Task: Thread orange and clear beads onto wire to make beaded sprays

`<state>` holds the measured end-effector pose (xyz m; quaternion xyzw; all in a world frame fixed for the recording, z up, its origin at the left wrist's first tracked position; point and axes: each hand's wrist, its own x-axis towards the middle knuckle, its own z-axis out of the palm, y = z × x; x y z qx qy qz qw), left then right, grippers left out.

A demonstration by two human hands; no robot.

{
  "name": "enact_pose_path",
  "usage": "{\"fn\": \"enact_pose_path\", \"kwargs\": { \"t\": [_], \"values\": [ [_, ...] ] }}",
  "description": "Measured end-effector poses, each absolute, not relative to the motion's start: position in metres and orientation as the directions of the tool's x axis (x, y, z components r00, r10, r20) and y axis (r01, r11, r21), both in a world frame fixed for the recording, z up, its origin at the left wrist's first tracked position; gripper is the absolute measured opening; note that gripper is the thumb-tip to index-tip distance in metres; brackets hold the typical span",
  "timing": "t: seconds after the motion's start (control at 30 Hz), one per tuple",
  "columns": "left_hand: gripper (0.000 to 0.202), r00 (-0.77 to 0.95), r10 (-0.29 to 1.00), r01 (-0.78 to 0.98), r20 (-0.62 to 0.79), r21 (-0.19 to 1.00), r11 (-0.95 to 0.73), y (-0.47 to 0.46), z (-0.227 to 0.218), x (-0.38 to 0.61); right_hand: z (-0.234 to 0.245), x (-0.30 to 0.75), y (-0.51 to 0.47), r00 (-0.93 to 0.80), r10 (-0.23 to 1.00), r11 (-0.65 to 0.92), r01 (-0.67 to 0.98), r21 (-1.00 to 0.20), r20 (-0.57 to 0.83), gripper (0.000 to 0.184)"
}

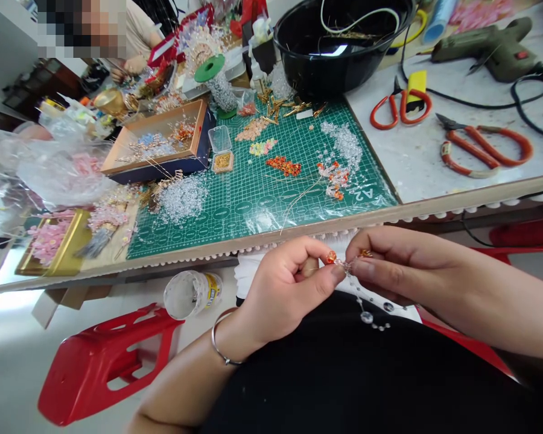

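My left hand (287,289) and my right hand (389,262) meet below the table's front edge, over my lap. Both pinch a small beaded wire piece (346,263) with an orange bead at its left end and a gold bit at its right. A strand of clear beads (366,310) hangs down from it. A silver bangle (219,343) circles my left wrist. On the green cutting mat (235,205) lie piles of orange beads (284,166), clear beads (183,199) and a wired orange-and-clear cluster (332,176).
A black bowl (339,66) stands at the mat's far edge. Orange-handled scissors (400,105), orange pliers (484,147) and a green glue gun (493,48) lie at the right. Trays and bags of beads crowd the left. A red stool (99,361) and a jar (192,294) sit below. Another person sits far left.
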<state>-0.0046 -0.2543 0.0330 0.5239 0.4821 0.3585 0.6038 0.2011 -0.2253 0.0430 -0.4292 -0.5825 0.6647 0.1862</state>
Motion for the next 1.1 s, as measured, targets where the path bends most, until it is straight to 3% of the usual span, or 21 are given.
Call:
{"fn": "enact_pose_path", "kwargs": {
  "t": [0.27, 0.53, 0.7, 0.93, 1.1],
  "values": [
    [0.010, 0.474, 0.827, 0.182, -0.301, 0.953, 0.243, -0.246, 0.049, -0.016, 0.027, 0.209, -0.224, -0.700, 0.584, -0.490, 0.099, -0.866, -0.411, 0.039],
    [0.007, 0.631, 0.729, 0.368, -0.266, 0.930, 0.020, -0.230, 0.061, -0.023, 0.031, 0.207, -0.225, -0.736, 0.504, -0.530, 0.149, -0.835, -0.451, 0.039],
    [0.010, 0.642, 0.739, 0.330, -0.205, 0.944, -0.026, -0.230, 0.059, -0.019, 0.030, 0.210, -0.226, -0.736, 0.508, -0.525, 0.146, -0.838, -0.447, 0.041],
    [0.013, 0.573, 0.819, 0.413, 0.035, 0.850, -0.326, -0.240, 0.063, -0.014, 0.030, 0.211, -0.226, -0.720, 0.500, -0.556, 0.158, -0.816, -0.481, 0.037],
    [0.014, 0.509, 0.861, 0.538, 0.007, 0.778, -0.324, -0.242, 0.067, -0.016, 0.028, 0.209, -0.229, -0.734, 0.447, -0.678, 0.095, -0.729, -0.512, 0.039]
  ]
}}
